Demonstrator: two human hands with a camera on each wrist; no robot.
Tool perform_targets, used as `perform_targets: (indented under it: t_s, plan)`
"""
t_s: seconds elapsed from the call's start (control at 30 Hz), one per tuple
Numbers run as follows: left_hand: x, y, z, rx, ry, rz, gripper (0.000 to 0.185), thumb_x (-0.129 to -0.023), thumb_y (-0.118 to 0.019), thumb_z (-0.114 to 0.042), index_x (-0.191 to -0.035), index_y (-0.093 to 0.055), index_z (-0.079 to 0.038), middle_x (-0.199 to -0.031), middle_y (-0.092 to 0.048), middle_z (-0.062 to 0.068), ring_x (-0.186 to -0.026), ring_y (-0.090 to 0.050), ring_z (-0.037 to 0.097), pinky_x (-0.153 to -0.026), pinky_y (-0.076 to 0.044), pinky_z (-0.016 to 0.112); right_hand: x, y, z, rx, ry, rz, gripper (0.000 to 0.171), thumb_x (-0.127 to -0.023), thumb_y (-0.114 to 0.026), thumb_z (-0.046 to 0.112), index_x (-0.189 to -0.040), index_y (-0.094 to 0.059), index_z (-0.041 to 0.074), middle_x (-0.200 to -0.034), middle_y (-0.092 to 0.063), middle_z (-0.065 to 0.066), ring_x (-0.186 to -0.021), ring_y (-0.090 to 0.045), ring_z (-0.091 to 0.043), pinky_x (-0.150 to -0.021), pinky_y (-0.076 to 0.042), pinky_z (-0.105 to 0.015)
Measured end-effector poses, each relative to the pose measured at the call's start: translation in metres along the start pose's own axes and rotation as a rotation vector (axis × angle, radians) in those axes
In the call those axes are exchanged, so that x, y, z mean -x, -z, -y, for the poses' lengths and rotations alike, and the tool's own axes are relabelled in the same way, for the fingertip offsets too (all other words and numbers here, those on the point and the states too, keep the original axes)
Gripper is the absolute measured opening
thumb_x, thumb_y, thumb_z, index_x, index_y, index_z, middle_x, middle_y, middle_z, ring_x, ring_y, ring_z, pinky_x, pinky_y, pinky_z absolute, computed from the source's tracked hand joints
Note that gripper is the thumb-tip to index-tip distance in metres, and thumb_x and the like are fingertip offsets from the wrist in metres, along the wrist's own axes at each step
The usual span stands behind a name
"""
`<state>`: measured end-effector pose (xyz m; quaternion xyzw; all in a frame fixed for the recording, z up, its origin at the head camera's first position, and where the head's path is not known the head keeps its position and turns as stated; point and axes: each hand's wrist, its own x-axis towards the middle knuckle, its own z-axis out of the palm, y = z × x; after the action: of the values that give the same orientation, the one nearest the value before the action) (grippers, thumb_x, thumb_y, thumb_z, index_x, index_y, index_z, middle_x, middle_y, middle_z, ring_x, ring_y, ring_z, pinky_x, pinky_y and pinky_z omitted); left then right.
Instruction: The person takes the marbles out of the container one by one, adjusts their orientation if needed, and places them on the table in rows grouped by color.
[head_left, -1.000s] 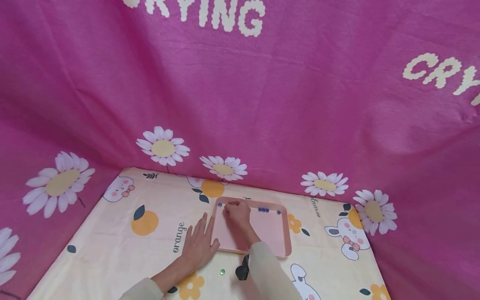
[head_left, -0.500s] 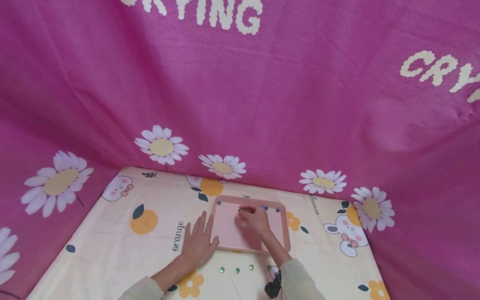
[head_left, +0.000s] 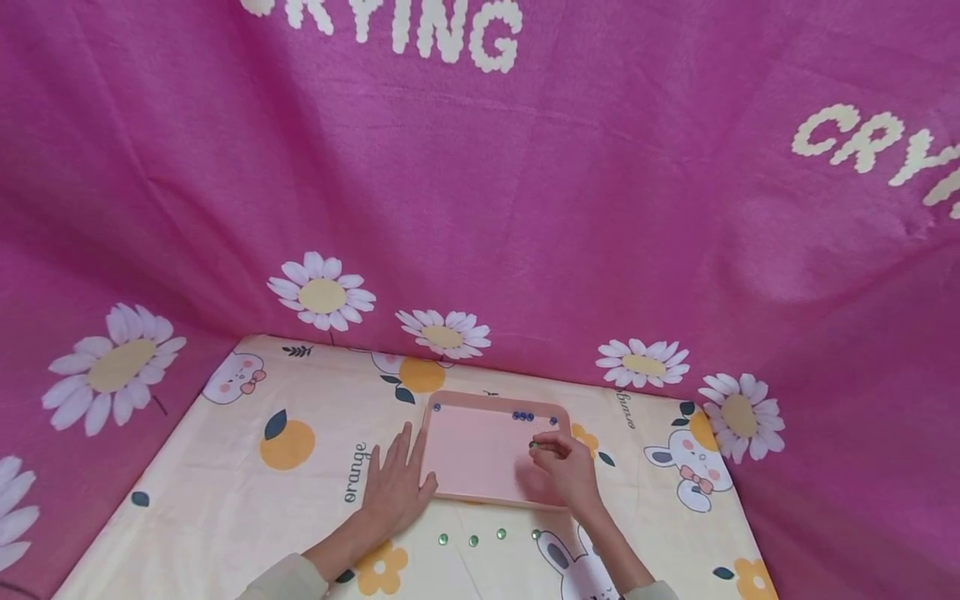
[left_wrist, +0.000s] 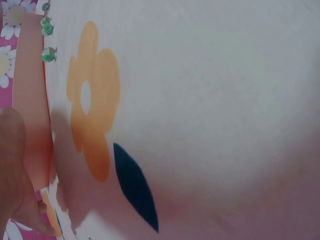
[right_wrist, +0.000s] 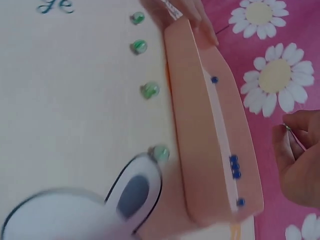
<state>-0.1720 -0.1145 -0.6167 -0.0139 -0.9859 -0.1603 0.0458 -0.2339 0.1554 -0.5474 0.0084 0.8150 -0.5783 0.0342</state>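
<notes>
A pink tray [head_left: 487, 398] lies on the printed tablecloth [head_left: 225, 467]. Several blue beads [head_left: 522, 416] sit along its far rim, and one more in its far left corner [head_left: 437, 407]. My right hand [head_left: 536, 446] hovers over the tray's right part and pinches a small green bead [head_left: 532, 445] between thumb and fingers. The right wrist view shows that hand [right_wrist: 287, 132] past the tray [right_wrist: 195, 125] and the blue beads [right_wrist: 234, 167]. My left hand [head_left: 397, 487] lies flat on the cloth, its fingers against the tray's left edge.
Several green beads [head_left: 473, 541] lie in a row on the cloth in front of the tray; the right wrist view shows these green beads [right_wrist: 150, 90] too. A pink daisy-print cloth [head_left: 480, 208] hangs close behind the table. The table edges [head_left: 738, 500] run near on both sides.
My right hand moved from the tray's far left corner across to its right side. As the forearm swung right, the green beads in front came into sight. The left hand stayed put.
</notes>
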Motion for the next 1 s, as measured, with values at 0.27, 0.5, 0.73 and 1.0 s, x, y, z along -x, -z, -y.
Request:
perform_targets:
  t_s: [0.27, 0.5, 0.73, 1.0]
  plan:
    - [0.002, -0.001, -0.001, 0.003, 0.007, 0.008, 0.077, -0.098, -0.050, -0.046, -0.159, -0.024, -0.008, -0.164, -0.017, 0.018, -0.146, -0.026, 0.036, -0.116, -0.015, 0.063, 0.032, 0.036, -0.012, 0.102, -0.053, -0.088, 0.019, -0.089, -0.070, -0.001, -0.108, -0.071, -0.002, -0.096, -0.073, -0.008, -0.080, -0.066, -0.015, -0.066, -0.055, -0.018]
    - [0.001, 0.002, -0.002, 0.012, 0.002, -0.011, 0.076, -0.097, -0.052, -0.045, -0.158, -0.026, -0.007, -0.163, -0.018, 0.018, -0.145, -0.027, 0.036, -0.116, -0.015, 0.062, 0.051, 0.046, -0.033, 0.192, -0.142, -0.130, 0.022, -0.088, -0.066, -0.003, -0.109, -0.072, 0.000, -0.094, -0.072, -0.006, -0.082, -0.062, -0.018, -0.061, -0.051, -0.020]
    - [0.000, -0.001, -0.001, 0.018, -0.003, -0.008, 0.076, -0.098, -0.051, -0.044, -0.158, -0.025, -0.007, -0.163, -0.017, 0.018, -0.146, -0.026, 0.035, -0.117, -0.016, 0.059, 0.063, 0.044, -0.058, 0.209, -0.223, -0.076, 0.018, -0.086, -0.067, -0.004, -0.102, -0.073, 0.003, -0.083, -0.068, -0.002, -0.074, -0.060, -0.019, -0.061, -0.053, -0.027]
    - [0.000, 0.000, -0.001, 0.013, -0.003, 0.002, 0.077, -0.097, -0.051, -0.045, -0.159, -0.024, -0.007, -0.164, -0.017, 0.018, -0.147, -0.025, 0.035, -0.117, -0.016, 0.059, 0.070, 0.039, -0.078, 0.211, -0.225, -0.034, 0.013, -0.084, -0.073, -0.001, -0.096, -0.071, 0.003, -0.079, -0.070, 0.000, -0.069, -0.063, -0.017, -0.060, -0.051, -0.029]
